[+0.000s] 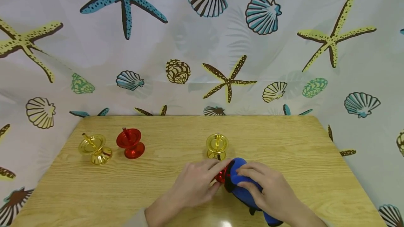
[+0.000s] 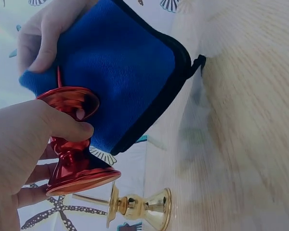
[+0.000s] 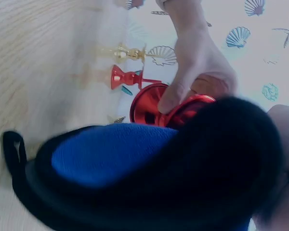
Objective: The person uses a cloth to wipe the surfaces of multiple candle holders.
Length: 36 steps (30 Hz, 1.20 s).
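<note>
My left hand grips a shiny red candle holder by its stem, thumb across it between the dish and the flared base. The holder is tilted, its spike toward the blue cloth. With my right hand I pinch this blue cloth, which has black edging and a small hanging loop. Part of the cloth lies against the red dish and hides some of it in the head view. Just beyond both hands, a gold candle holder stands upright on the table.
At the table's left stand another gold candle holder and a second red one, side by side. The light wood table ends at the back against a white curtain printed with starfish and shells.
</note>
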### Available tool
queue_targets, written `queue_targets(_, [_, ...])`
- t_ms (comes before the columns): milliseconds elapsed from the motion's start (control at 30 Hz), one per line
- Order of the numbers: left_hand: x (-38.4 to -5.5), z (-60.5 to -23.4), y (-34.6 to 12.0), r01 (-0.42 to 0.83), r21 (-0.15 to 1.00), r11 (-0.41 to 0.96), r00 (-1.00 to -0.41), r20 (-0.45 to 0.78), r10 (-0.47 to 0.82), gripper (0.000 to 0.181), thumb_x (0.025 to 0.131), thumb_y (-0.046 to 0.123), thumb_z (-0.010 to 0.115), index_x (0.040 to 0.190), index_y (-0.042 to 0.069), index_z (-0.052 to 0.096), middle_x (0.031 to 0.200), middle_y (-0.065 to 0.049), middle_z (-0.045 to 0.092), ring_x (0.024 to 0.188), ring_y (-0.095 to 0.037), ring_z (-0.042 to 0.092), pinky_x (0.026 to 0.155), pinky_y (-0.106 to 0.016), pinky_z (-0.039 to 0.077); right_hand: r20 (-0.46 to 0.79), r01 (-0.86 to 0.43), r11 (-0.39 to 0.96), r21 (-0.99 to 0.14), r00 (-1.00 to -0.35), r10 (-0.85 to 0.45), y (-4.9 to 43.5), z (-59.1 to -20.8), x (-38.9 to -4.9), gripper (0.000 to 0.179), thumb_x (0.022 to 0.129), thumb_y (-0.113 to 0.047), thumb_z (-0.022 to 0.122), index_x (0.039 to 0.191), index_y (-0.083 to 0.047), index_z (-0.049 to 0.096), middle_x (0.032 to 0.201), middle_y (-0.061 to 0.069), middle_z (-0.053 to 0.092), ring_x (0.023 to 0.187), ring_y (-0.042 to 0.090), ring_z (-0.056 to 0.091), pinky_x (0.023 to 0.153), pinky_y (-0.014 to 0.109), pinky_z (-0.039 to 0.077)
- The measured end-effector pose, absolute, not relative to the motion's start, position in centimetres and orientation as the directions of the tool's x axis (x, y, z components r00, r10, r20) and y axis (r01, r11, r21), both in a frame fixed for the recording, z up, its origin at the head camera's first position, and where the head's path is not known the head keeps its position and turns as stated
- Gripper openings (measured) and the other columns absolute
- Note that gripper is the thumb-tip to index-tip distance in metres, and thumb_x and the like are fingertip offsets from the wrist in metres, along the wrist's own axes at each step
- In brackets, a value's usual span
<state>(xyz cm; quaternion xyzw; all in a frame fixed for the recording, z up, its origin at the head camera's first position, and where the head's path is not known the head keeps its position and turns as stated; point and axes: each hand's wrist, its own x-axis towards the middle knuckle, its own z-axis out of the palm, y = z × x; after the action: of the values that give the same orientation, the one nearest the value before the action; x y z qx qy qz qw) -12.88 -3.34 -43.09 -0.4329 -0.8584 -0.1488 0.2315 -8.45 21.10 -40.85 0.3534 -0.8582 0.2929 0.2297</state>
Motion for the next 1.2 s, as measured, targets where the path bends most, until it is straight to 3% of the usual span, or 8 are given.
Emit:
queue_targets(133, [-13.0,-43.1,-4.1,0.800,0.053,0.598,-0.532,0.525,0.664,0.071,0.077,0.025,0.093,0.142,0.016,0.066,0.105,0.001,0.076,0.077,-0.008,0.074,0.055,-0.018,0.051,0.633,-0.759,0.550,-0.349,-0.624,-0.459,22.0,-40.2,-7.9,0.040,0.077,0.006,0.087,0.112,-0.012,0.077,0.109,-0.001,0.076,0.093,0.014,0.076,0.085,0.012,0.057])
queue_targets(333, [-13.0,-42.9,-4.7,0.798,0.065,0.599,-0.529,0.551,0.645,0.073,0.074,0.023,0.094,0.142,0.015,0.066,0.100,0.003,0.075,0.066,-0.003,0.062,0.051,-0.012,0.037,0.648,-0.762,0.535,-0.364,-0.620,-0.442,22.6,-39.5,-7.3,0.043,0.078,0.006,0.086,0.116,-0.014,0.076,0.109,0.000,0.077,0.093,0.015,0.077,0.086,0.010,0.057])
queue_targets(467, [-12.8,-42.7,-4.5,0.805,0.031,0.593,-0.504,0.562,0.656,0.073,0.075,0.025,0.094,0.142,0.016,0.066,0.105,0.002,0.076,0.076,-0.007,0.072,0.055,-0.015,0.048,0.615,-0.731,0.541,-0.417,-0.665,-0.424,22.2,-39.3,-7.6,0.041,0.082,0.005,0.083,0.116,-0.016,0.076,0.107,-0.001,0.078,0.091,0.011,0.077,0.081,0.012,0.058])
queue_targets(667, [-12.3,-42.6,-3.8,0.815,-0.008,0.579,-0.484,0.540,0.689,0.071,0.078,0.030,0.093,0.142,0.016,0.067,0.113,0.002,0.077,0.091,-0.009,0.077,0.069,-0.022,0.061,0.452,-0.619,0.565,-0.545,-0.785,-0.424,21.5,-38.9,-8.3,0.022,0.094,-0.010,0.078,0.112,-0.023,0.077,0.107,-0.007,0.079,0.096,0.006,0.076,0.080,0.026,0.063])
queue_targets(833, [-11.9,-42.9,-3.1,0.844,0.047,0.534,-0.474,0.533,0.701,0.067,0.080,0.027,0.092,0.141,0.015,0.067,0.113,0.001,0.078,0.091,-0.009,0.077,0.069,-0.020,0.060,0.211,-0.451,0.543,-0.708,-0.869,-0.447,21.7,-38.2,-8.8,0.015,0.100,-0.029,0.073,0.113,-0.025,0.078,0.111,-0.006,0.080,0.103,0.007,0.075,0.084,0.024,0.061])
queue_targets(967, [-11.9,-43.0,-3.3,0.842,0.108,0.529,-0.496,0.542,0.679,0.070,0.078,0.025,0.092,0.142,0.014,0.066,0.111,0.001,0.077,0.088,-0.009,0.076,0.065,-0.017,0.057,0.041,-0.237,0.452,-0.860,-0.914,-0.403,23.3,-37.7,-9.8,0.020,0.102,-0.028,0.070,0.116,-0.017,0.078,0.114,0.000,0.079,0.104,0.009,0.074,0.087,0.024,0.059])
queue_targets(1067, [-11.9,-42.9,-3.7,0.839,0.163,0.520,-0.514,0.550,0.658,0.074,0.076,0.023,0.092,0.144,0.014,0.064,0.109,0.001,0.076,0.083,-0.007,0.074,0.060,-0.014,0.051,0.061,-0.186,0.354,-0.916,-0.940,-0.336,24.5,-38.1,-10.4,0.021,0.102,-0.016,0.069,0.118,-0.005,0.076,0.108,-0.003,0.079,0.097,0.009,0.074,0.083,0.026,0.059])
queue_targets(1200, [-12.0,-42.6,-4.1,0.831,0.236,0.504,-0.541,0.560,0.628,0.075,0.074,0.019,0.092,0.143,0.013,0.064,0.108,0.001,0.078,0.079,-0.005,0.073,0.059,-0.011,0.047,0.222,-0.272,0.294,-0.916,-0.956,-0.194,24.8,-39.3,-10.5,0.021,0.101,-0.004,0.068,0.120,0.002,0.074,0.104,-0.017,0.077,0.091,0.004,0.074,0.078,0.023,0.060])
